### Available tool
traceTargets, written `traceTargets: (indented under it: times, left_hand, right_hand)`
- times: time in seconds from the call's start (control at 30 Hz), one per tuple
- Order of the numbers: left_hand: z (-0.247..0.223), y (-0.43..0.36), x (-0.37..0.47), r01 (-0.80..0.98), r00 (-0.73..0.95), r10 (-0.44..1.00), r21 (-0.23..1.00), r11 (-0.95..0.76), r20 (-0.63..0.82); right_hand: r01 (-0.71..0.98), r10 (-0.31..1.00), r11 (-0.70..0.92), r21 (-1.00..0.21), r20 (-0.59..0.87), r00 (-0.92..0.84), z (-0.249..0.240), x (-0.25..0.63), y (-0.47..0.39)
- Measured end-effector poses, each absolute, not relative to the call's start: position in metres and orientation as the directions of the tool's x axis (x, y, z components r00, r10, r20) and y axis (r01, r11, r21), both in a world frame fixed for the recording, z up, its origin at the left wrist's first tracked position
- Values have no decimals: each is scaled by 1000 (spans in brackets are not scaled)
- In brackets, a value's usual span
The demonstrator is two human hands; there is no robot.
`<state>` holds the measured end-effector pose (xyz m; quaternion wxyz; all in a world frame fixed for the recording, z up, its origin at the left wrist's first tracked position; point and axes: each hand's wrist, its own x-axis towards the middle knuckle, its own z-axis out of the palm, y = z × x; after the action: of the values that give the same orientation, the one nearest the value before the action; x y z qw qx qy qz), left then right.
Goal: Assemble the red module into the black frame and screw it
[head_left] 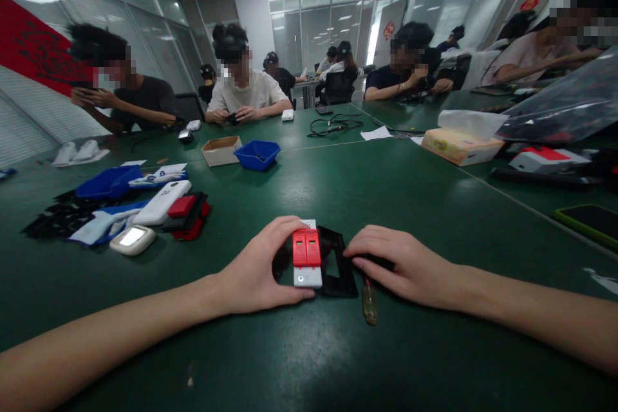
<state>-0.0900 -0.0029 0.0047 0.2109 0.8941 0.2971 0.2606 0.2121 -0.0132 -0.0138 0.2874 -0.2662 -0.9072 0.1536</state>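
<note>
A white block with two red switch levers, like a two-pole circuit breaker (306,250), stands between the thumb and fingers of my left hand (261,264), which grips it at its top and bottom ends. Behind and to the right of it lies a black frame (345,280) with a rectangular opening. My right hand (400,264) has its thumb and forefinger pinched at the frame's right edge; the other fingers are curled. Just below that hand rests a screwdriver (369,306) with a clear yellowish handle, its shaft partly hidden under the fingers.
Left of me lie a blue tray (109,181), a white device (163,203), red-and-black parts (187,215) and a round-cornered gadget (132,240). Farther off are a cardboard box (221,150), a blue bin (258,154) and a tissue pack (461,145). Several people sit around the green table.
</note>
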Motion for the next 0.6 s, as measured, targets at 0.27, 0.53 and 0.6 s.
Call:
traceTargets:
  times: [0.27,0.53,0.6]
  left_hand:
    - [0,-8,-93,364,722,546,438,-822,425]
    - [0,-4,-94,393,704,587,469,-791,399]
    - [1,-4,-94,416,696,610,481,-772,378]
  right_hand:
    - [387,565,817,-427,458,-687,-13,213,-13]
    - [383,560,823,-420,481,-675,-13,214,-13]
    - [373,554,826,-422,489,-673,-13,214,-13]
